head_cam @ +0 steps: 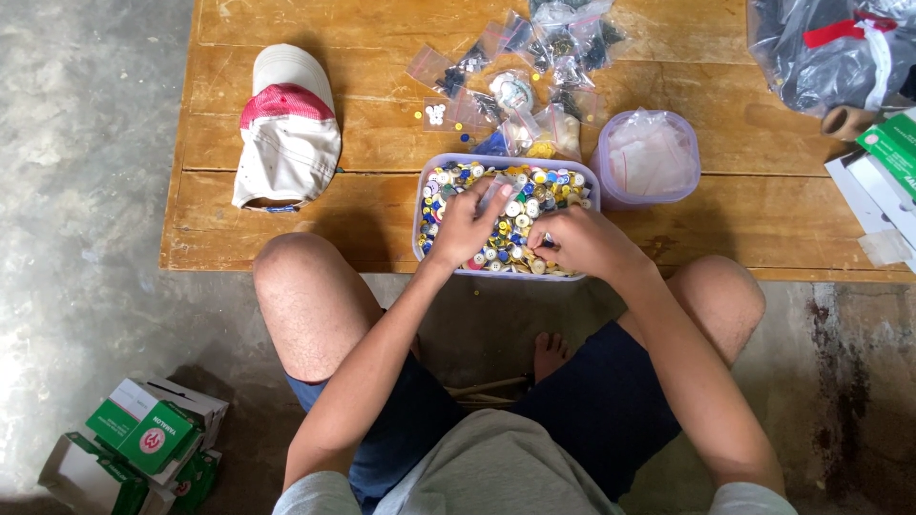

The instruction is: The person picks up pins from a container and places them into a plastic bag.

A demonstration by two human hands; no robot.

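Wooden table (382, 191) bears cap (286, 129), button tub (420, 205), bags (534, 57).

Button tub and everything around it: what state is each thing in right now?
Button tub: open, full of mixed buttons.
Left hand: in the tub, pinching a small clear bag.
Right hand: in the tub, fingers curled on buttons.
Round tub: open, holds empty bags.
Small bags: filled, heaped on the table.
Cap: lying flat.
Green boxes: open, on the floor.

Red-and-white cap (286, 129), round lidded tub (648, 157), green boxes (143, 439), grey plastic bag (825, 48).
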